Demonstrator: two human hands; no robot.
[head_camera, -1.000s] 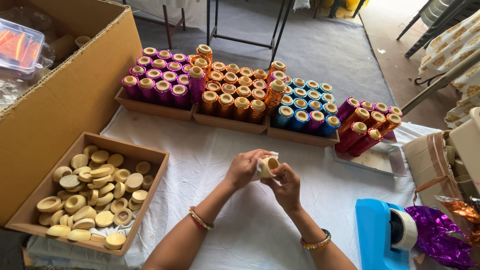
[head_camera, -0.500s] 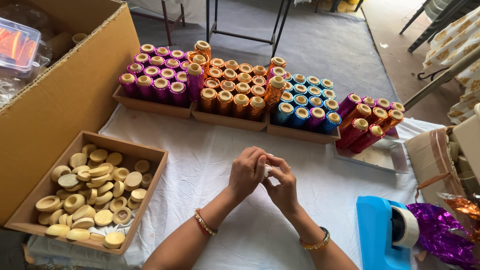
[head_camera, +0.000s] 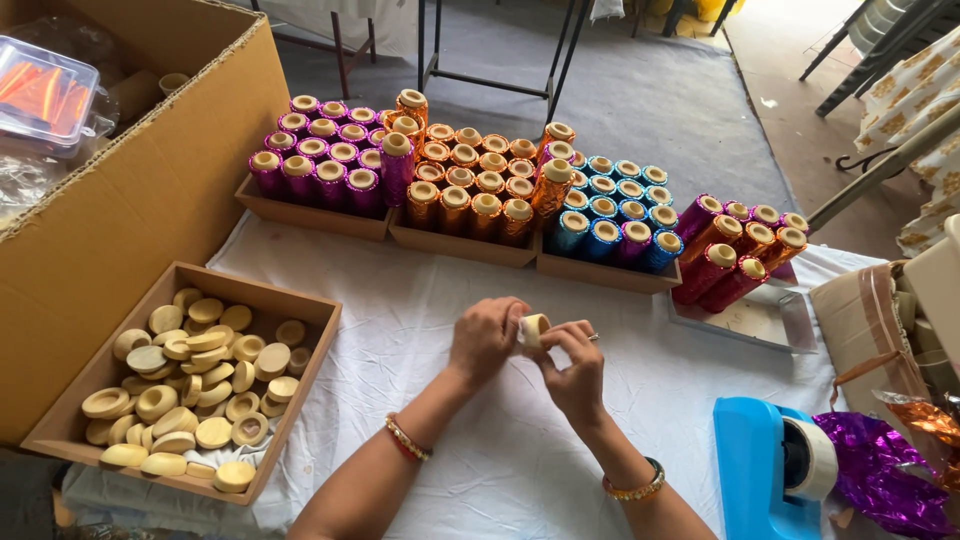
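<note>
Hands: my left hand (head_camera: 487, 338) & right hand (head_camera: 572, 362) both pinch a small pale spool (head_camera: 533, 327) over white-clothed counter (head_camera: 520, 450).
Boxes: foil rolls (head_camera: 470, 180) behind; cardboard tray (head_camera: 300, 395), pale discs (head_camera: 190, 385), left.

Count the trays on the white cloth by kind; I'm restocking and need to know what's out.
Cardboard trays of foil spools: 3
Tray of beige discs: 1
Clear tray: 1
Total: 5
Not counted: the small beige roll held between the left hand and right hand.
</note>
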